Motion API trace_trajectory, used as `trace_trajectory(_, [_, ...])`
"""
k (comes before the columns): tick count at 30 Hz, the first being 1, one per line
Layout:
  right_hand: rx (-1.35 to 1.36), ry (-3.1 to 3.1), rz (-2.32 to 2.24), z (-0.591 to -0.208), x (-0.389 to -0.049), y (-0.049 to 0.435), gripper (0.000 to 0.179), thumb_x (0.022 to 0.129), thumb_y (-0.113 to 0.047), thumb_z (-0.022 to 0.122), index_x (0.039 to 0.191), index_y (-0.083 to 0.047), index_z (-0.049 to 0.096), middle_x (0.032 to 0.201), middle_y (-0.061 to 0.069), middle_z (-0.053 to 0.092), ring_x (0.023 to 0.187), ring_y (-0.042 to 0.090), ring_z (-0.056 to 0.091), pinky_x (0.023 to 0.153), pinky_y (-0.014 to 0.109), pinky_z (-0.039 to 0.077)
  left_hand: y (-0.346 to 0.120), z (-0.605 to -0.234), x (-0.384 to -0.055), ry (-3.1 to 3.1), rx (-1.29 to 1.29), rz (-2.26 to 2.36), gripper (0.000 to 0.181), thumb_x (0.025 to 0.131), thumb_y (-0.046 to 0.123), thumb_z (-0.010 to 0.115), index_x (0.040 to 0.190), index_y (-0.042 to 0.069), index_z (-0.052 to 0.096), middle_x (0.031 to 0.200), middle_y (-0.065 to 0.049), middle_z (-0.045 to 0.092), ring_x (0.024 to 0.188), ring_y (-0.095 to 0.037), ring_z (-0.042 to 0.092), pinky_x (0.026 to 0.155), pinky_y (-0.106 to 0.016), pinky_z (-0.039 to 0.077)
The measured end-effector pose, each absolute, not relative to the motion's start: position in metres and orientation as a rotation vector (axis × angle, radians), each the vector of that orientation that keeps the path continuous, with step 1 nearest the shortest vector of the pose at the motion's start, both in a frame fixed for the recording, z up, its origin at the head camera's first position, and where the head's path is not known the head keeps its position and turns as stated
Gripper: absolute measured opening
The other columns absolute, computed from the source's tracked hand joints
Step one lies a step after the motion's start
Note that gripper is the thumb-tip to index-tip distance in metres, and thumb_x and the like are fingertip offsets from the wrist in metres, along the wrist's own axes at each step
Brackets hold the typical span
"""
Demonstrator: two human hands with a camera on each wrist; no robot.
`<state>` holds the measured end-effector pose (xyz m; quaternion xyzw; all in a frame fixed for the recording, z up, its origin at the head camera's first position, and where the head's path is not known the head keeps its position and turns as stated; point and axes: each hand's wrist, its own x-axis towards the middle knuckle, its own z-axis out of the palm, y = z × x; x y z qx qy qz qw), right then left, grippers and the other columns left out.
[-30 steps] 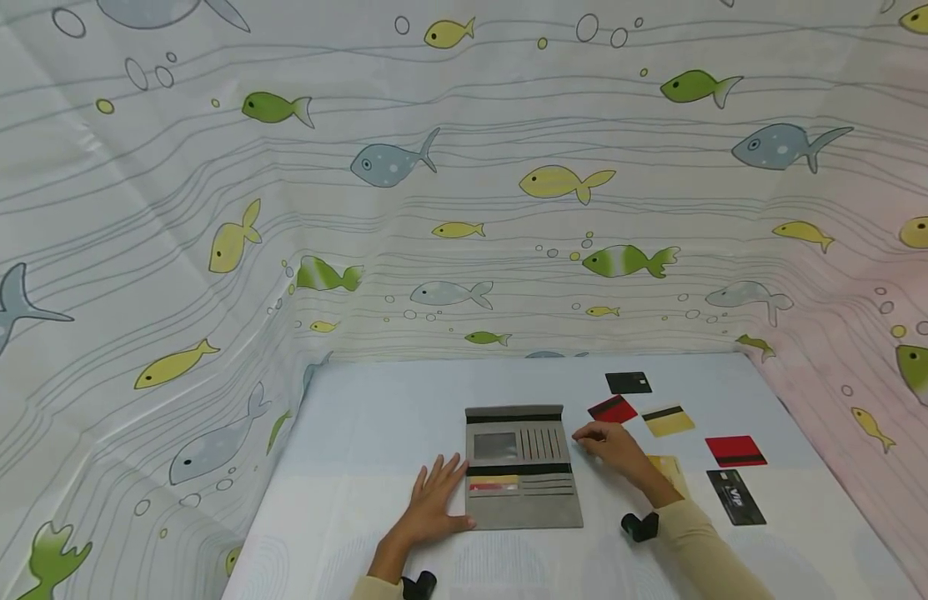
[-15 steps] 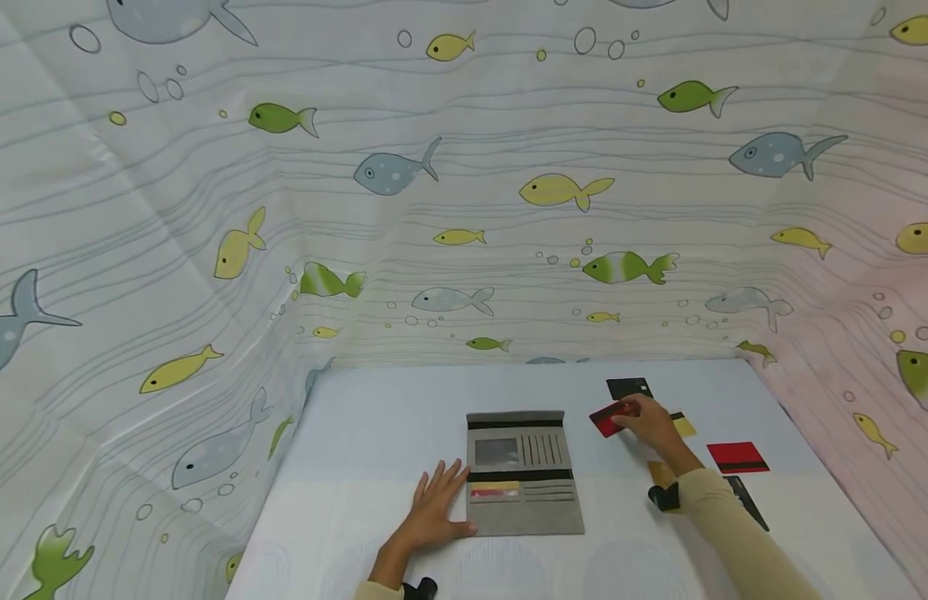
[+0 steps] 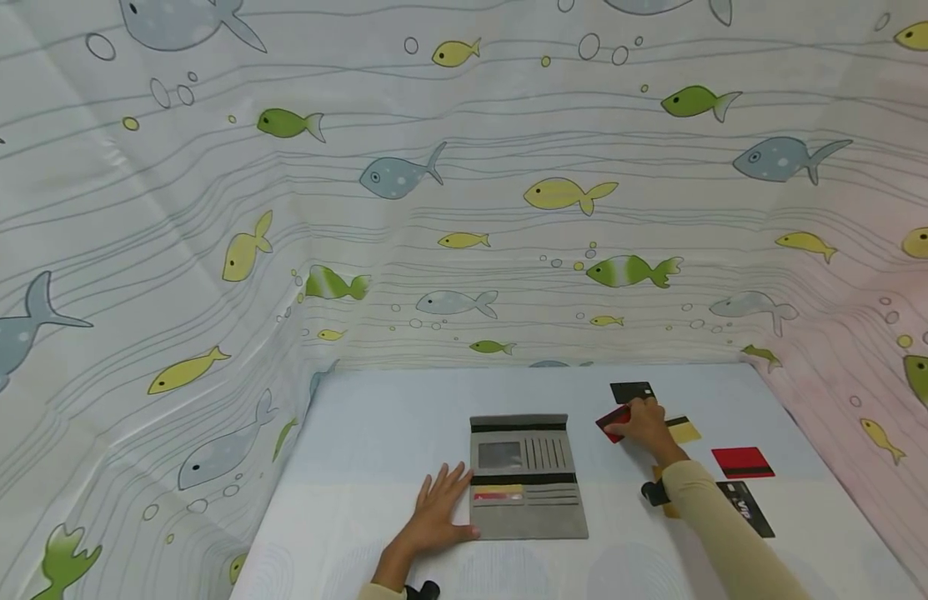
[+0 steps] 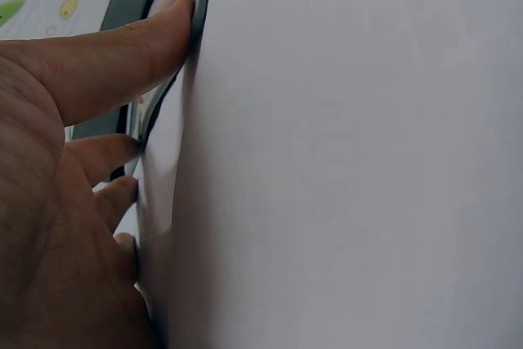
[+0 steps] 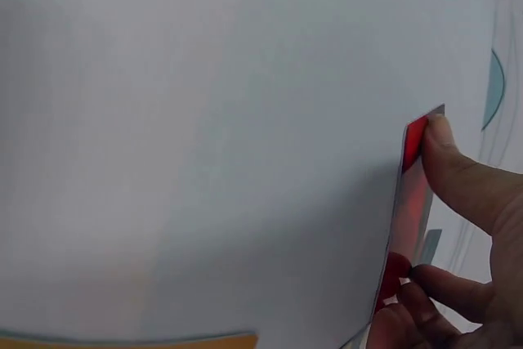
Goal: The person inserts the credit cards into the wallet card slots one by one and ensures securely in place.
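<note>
In the head view a grey wallet (image 3: 527,522) lies unfolded on the table, showing a clear window, card slots and black bands. A yellow-and-red card (image 3: 498,493) sits in one slot left of the middle. My left hand (image 3: 432,517) rests at the wallet's left edge with fingers spread, its thumb on the lower left corner; the left wrist view shows that thumb (image 4: 167,34) on the edge. Up and right of the wallet, my right hand (image 3: 647,427) pinches a red card (image 3: 612,423) with a dark stripe. Thumb and fingers hold its opposite ends in the right wrist view.
A black card (image 3: 630,391) lies behind the right hand, and a gold card (image 3: 684,430) just right of it. Another gold card (image 3: 656,475) is partly under the right wrist. A second red card (image 3: 743,462) and a black VIP card (image 3: 747,507) lie farther right.
My right hand has gone from beside the wallet's right edge back and right to the red card, and now grips it. The left hand stays in place on the wallet.
</note>
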<state>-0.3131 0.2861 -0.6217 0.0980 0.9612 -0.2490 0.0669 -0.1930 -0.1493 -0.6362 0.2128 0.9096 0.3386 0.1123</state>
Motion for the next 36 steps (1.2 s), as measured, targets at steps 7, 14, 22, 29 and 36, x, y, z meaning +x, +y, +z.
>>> trace_trajectory(7, [0.299,2.872,-0.671,-0.616,-0.318,0.287,0.086,0.075,-0.037,0.087,0.123,0.021,0.044,0.112,0.035,0.048,0.107,0.049,0.046,0.088,0.058,0.051,-0.149,-0.636,-0.192,2.678,0.643,1.015,0.095,0.077,0.039,0.082,0.154,0.009,0.036,0.164,-0.017,0.028,0.152,-0.048,0.013,0.117,-0.069,0.002])
trace_trajectory(14, [0.36,2.794,-0.666,-0.612,-0.322,0.292,0.092,0.072,-0.04,0.089,0.124,0.022,0.044,0.111,0.035,0.05,0.105,0.047,0.046,0.086,0.053,0.05,-0.145,-0.634,-0.191,2.657,0.614,1.013,0.094,0.076,0.036,0.083,0.154,0.009,0.037,0.164,-0.016,0.028,0.152,-0.047,0.013,0.119,-0.067,0.001])
trace_trajectory(22, [0.419,2.803,-0.628,-0.614,-0.326,0.29,0.103,0.074,-0.036,0.088,0.133,0.025,0.029,0.118,0.04,0.047,0.109,0.049,0.045,0.094,0.058,0.05,-0.145,-0.633,-0.191,2.662,0.613,0.994,0.094,0.077,0.037,0.082,0.155,0.009,0.036,0.164,-0.016,0.028,0.153,-0.047,0.012,0.119,-0.067,0.001])
trace_trajectory(29, [0.322,2.878,-0.684,-0.603,-0.317,0.286,0.083,0.076,-0.032,0.087,0.129,0.016,0.044,0.121,0.039,0.043,0.112,0.05,0.043,0.092,0.061,0.049,-0.146,-0.632,-0.192,2.671,0.618,0.99,0.094,0.077,0.036,0.082,0.154,0.009,0.037,0.164,-0.016,0.028,0.153,-0.047,0.013,0.119,-0.067,0.002])
trace_trajectory(36, [0.148,3.002,-0.952,-0.586,-0.31,0.291,0.027,0.093,-0.016,0.069,0.11,0.005,0.066,0.109,0.027,0.064,0.102,0.039,0.059,0.082,0.048,0.051,-0.148,-0.633,-0.193,2.685,0.617,0.974,0.095,0.077,0.038,0.082,0.154,0.009,0.037,0.164,-0.016,0.028,0.152,-0.046,0.014,0.119,-0.067,0.004])
